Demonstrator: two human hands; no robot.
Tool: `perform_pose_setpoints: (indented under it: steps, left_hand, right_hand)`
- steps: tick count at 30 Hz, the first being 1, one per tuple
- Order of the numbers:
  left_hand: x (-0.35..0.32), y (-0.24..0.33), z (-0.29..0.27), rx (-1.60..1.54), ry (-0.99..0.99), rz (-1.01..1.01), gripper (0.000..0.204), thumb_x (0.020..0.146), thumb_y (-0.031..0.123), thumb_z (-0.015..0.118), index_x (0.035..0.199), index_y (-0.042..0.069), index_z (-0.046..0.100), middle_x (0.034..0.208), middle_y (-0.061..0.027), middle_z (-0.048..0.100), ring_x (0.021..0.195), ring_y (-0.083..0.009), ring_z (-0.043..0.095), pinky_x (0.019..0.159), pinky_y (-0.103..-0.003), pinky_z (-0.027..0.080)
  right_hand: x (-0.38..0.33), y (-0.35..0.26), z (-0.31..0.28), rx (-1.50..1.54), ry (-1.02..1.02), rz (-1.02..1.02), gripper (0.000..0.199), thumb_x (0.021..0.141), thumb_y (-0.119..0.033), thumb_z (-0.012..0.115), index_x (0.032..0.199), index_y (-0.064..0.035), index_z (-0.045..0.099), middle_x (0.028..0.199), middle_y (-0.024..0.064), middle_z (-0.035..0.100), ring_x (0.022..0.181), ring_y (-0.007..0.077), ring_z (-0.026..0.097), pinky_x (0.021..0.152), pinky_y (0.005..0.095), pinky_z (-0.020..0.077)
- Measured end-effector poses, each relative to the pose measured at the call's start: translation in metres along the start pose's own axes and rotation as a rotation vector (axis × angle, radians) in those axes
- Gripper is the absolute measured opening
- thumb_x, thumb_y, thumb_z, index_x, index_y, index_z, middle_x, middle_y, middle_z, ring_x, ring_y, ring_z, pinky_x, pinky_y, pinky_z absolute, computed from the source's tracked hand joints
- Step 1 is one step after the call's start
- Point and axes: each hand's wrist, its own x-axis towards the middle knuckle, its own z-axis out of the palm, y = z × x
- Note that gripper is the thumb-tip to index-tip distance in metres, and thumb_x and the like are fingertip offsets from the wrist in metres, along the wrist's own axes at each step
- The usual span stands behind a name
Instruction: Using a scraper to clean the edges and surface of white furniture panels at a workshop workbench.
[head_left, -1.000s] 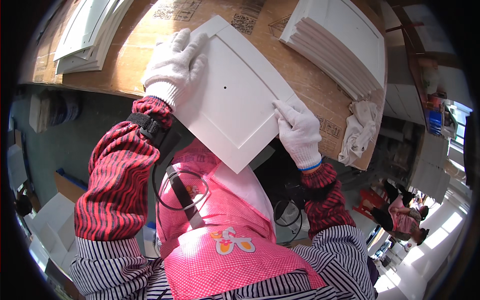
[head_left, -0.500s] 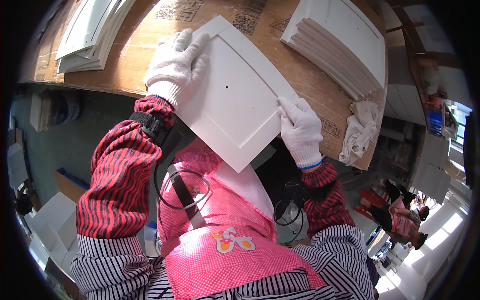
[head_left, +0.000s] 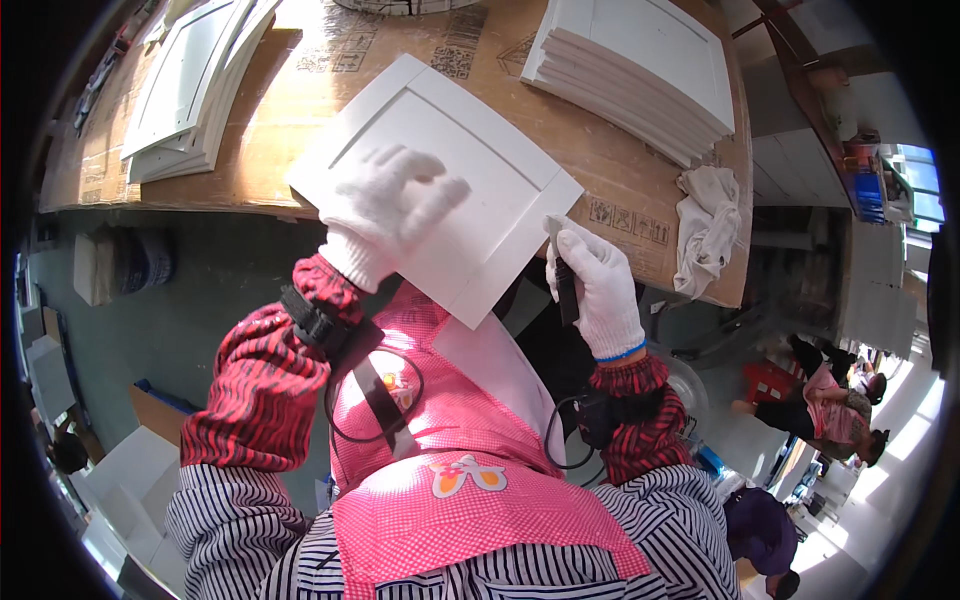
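A white framed panel [head_left: 440, 125] with a recessed middle lies at a slant over the near edge of the cardboard-topped table. One corner juts out toward my pink apron. My left hand [head_left: 385, 205], in a white knitted glove, is over the panel's left part with curved fingers and the thumb apart, nothing in it; whether it touches the panel I cannot tell. Beside the panel's right corner, my gloved right hand [head_left: 603, 285] grips a narrow flat black tool [head_left: 566, 284]. Its upper end is close to the panel's edge; its exact kind is not clear.
A stack of white panels [head_left: 640, 70] stands at the table's far right, and another stack [head_left: 185, 90] at the far left. A crumpled white cloth [head_left: 708, 225] lies by the right edge of the table [head_left: 270, 150]. Other people [head_left: 825, 400] are at the right.
My left hand has come off the panel's upper left edge and moved right and nearer. My right hand has left the panel's edge, and the black tool now shows in it. The panel's recessed face looks different.
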Motion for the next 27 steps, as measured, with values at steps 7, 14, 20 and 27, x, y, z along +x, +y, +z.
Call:
perform_pose_setpoints:
  steps: [7, 14, 20, 27]
  left_hand:
    - [-0.041, 0.076, 0.048, -0.581, -0.327, -0.603, 0.047, 0.102, 0.043, 0.065, 0.096, -0.002, 0.074, 0.074, -0.0087, 0.071, 0.071, -0.0141, 0.068, 0.069, -0.031, 0.057]
    - [-0.071, 0.078, 0.045, -0.524, -0.257, -0.598, 0.045, 0.108, 0.041, 0.061, 0.095, -0.001, 0.074, 0.075, -0.0054, 0.070, 0.069, -0.0095, 0.062, 0.067, -0.028, 0.053]
    - [-0.080, 0.082, 0.035, -0.844, -0.049, -0.738, 0.040, 0.108, 0.035, 0.065, 0.086, 0.001, 0.070, 0.073, -0.0001, 0.064, 0.067, -0.0067, 0.057, 0.061, -0.027, 0.048]
    - [-0.126, 0.026, 0.057, -1.195, 0.047, -1.156, 0.060, 0.102, 0.048, 0.070, 0.137, 0.001, 0.058, 0.118, -0.0105, 0.066, 0.100, -0.0195, 0.067, 0.085, -0.039, 0.060]
  right_hand:
    - [-0.043, 0.014, 0.040, 0.056, -0.107, -0.052, 0.049, 0.108, -0.012, 0.059, 0.153, 0.0062, 0.051, 0.123, 0.0076, 0.070, 0.102, 0.0087, 0.066, 0.089, 0.0244, 0.0530]
    - [-0.062, 0.028, 0.048, -0.026, -0.133, -0.019, 0.062, 0.103, 0.000, 0.061, 0.160, 0.0079, 0.039, 0.147, 0.0148, 0.059, 0.136, 0.0194, 0.057, 0.115, 0.0335, 0.0453]
    - [-0.061, 0.034, 0.051, -0.049, -0.158, -0.178, 0.066, 0.100, 0.008, 0.058, 0.162, 0.0087, 0.034, 0.142, 0.0155, 0.061, 0.126, 0.0205, 0.063, 0.110, 0.0332, 0.0499]
    - [-0.054, 0.028, 0.015, 0.133, 0.122, -0.038, 0.056, 0.105, -0.007, 0.061, 0.157, 0.0039, 0.045, 0.094, 0.0011, 0.063, 0.074, 0.0077, 0.061, 0.061, 0.0219, 0.0505]
